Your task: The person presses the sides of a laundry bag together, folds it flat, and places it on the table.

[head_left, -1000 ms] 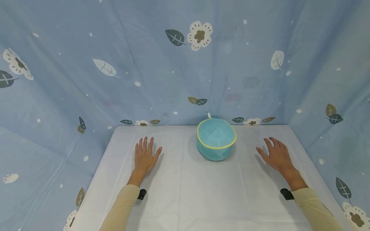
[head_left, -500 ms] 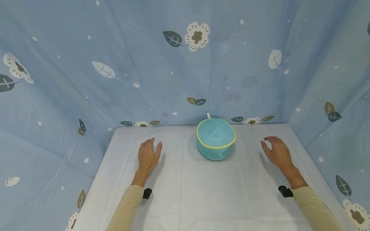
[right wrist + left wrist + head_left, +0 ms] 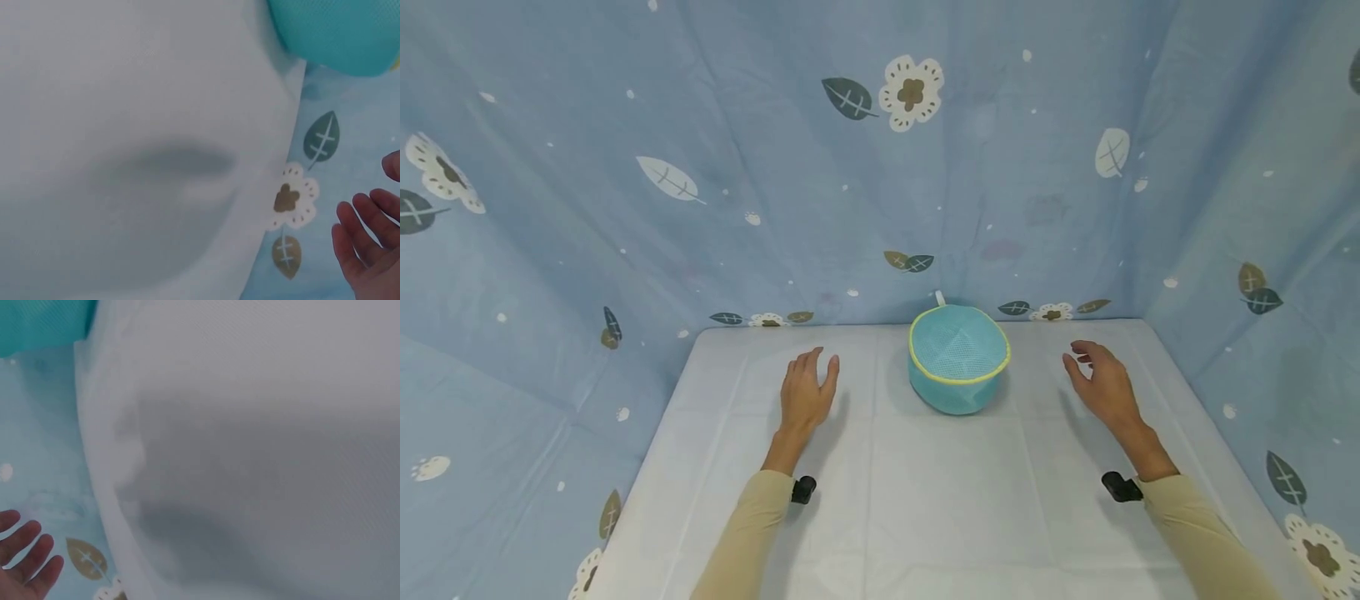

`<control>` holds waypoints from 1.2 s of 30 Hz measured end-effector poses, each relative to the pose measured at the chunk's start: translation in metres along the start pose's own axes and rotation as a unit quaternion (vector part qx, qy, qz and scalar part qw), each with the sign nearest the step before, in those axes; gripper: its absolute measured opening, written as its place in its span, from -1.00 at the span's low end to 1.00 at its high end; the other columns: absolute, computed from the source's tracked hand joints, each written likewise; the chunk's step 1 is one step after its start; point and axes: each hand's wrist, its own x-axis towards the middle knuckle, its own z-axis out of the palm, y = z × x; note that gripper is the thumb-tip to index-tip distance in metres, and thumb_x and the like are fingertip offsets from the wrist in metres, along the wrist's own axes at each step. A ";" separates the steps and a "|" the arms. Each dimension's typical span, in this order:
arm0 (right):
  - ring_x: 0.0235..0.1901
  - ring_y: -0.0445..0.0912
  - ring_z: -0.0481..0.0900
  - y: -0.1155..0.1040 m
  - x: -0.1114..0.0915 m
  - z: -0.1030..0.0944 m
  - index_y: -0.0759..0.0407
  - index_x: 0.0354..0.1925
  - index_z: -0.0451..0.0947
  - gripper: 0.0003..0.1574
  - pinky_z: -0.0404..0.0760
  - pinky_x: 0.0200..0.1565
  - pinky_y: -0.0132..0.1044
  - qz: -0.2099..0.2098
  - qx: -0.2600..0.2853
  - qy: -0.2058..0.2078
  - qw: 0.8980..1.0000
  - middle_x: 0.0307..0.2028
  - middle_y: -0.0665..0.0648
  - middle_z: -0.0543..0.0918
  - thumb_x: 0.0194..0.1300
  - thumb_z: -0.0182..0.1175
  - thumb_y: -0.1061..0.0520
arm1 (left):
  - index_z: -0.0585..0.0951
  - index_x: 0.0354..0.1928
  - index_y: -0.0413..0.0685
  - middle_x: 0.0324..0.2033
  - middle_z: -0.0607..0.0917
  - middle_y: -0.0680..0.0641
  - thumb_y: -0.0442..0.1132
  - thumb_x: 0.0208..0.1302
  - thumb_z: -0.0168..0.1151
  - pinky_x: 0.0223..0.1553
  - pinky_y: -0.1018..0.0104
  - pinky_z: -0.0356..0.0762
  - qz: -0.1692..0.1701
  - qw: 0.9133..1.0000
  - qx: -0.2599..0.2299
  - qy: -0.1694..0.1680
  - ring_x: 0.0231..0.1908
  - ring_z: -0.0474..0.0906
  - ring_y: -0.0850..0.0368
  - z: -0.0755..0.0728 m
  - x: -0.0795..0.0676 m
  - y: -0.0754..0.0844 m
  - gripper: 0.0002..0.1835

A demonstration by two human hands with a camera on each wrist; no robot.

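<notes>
Turquoise mesh container (image 3: 957, 354) untouched, small white tab (image 3: 940, 298) at far edge.

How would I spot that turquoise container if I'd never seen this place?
Find the white tabletop below the blue leaf-print curtain. Near the tabletop's far edge, between a person's left hand and right hand, sits the round turquoise container. Its yellow rim sets it apart from the hands and curtain around it.

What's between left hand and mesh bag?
Only bare white cloth lies between the left hand and the mesh bag; the head view shows it.
</notes>
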 end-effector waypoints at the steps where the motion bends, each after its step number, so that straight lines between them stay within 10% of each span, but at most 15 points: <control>1: -0.12 0.24 0.52 -0.002 0.001 0.001 0.41 0.08 0.45 -0.57 0.50 -0.14 0.16 0.002 0.005 -0.001 1.000 -0.04 0.38 0.54 0.36 0.13 0.13 | 0.52 0.13 -0.22 0.01 0.57 -0.24 0.17 0.40 -0.10 0.01 -0.04 0.44 -0.001 1.000 -0.006 0.000 -0.01 0.46 -0.17 0.001 0.001 0.002 -0.40; 36: -0.12 0.09 0.54 -0.050 0.017 0.039 0.29 0.16 0.39 -0.52 0.58 -0.14 0.04 0.020 0.103 -0.033 0.994 -0.04 0.24 0.57 0.44 0.02 0.01 | 0.63 -0.04 -0.14 -0.21 0.65 -0.04 0.01 0.40 -0.01 -0.21 0.18 0.55 0.010 0.995 -0.098 -0.016 -0.19 0.53 0.10 0.050 0.013 0.080 -0.60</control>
